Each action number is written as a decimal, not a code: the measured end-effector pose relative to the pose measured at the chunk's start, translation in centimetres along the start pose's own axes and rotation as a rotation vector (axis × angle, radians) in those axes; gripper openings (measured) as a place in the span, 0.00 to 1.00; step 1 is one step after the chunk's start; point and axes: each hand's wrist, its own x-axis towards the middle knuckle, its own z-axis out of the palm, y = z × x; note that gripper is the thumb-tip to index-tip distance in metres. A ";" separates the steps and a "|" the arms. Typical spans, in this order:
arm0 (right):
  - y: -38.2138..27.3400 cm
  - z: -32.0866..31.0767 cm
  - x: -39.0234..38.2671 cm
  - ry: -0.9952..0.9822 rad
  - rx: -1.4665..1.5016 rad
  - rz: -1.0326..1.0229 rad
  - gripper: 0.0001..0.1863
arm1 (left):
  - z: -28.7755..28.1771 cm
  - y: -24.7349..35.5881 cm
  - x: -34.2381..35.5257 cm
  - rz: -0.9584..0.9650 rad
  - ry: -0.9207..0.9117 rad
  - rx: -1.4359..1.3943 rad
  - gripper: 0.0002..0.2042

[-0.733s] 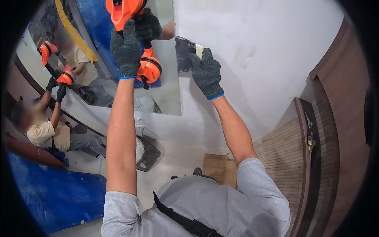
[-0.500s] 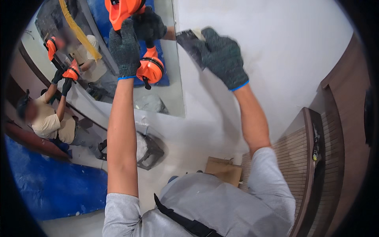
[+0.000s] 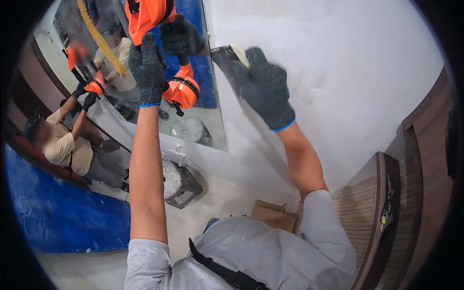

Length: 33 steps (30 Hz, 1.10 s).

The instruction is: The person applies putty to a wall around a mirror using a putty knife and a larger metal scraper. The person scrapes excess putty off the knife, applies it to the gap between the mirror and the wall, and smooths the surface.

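My left hand (image 3: 147, 70) is in a dark knit glove, closed round the handle of an orange double suction lifter (image 3: 147, 19) on a large mirror (image 3: 215, 125). My right hand (image 3: 266, 89), gloved alike, is closed on a wide dark scraper blade (image 3: 224, 60) with a cream part, angled at the wall beside the mirror's right edge; whether its tip touches glass is unclear. The lifter's lower cup (image 3: 181, 89) sits below my left hand. A yellow strip (image 3: 101, 38) runs down the mirror's left part, among reflections.
At left a co-worker (image 3: 70, 147) grips another orange suction lifter (image 3: 94, 84). A blue sheet (image 3: 58, 212) lies below them. A dusty bucket (image 3: 183, 188) and cardboard (image 3: 273, 215) are on the floor (image 3: 222, 193). A dark wooden fixture (image 3: 386, 217) with a tool on its ledge stands at right.
My right hand and forearm have swung and turned, bringing the blade to a steeper angle beside the mirror's edge. My left hand stays on the lifter. The whole view has shifted slightly.
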 end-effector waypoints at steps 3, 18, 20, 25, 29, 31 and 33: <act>0.8 -1.6 3.7 -0.074 0.024 -0.085 0.15 | -0.6 -0.9 0.5 0.047 0.015 0.052 0.15; 0.7 1.1 -6.4 -0.182 -0.162 0.060 0.16 | -0.3 -0.5 0.0 0.067 0.031 0.145 0.13; 0.6 1.7 -7.4 -0.106 -0.045 0.148 0.15 | -0.4 -0.4 0.1 0.084 0.023 0.170 0.13; 0.1 1.8 -5.9 0.033 0.113 0.227 0.11 | -0.7 -0.8 0.2 0.111 -0.005 0.174 0.14; 0.5 1.4 -5.1 -0.115 -0.053 0.070 0.17 | -0.5 0.0 0.0 0.004 -0.018 0.108 0.16; 0.8 1.1 -5.3 -0.101 -0.074 -0.046 0.20 | -0.9 -0.5 0.3 0.003 -0.011 0.109 0.16; 1.3 1.8 -6.0 -0.051 -0.030 -0.090 0.23 | -1.1 -0.9 0.5 -0.006 -0.025 0.047 0.16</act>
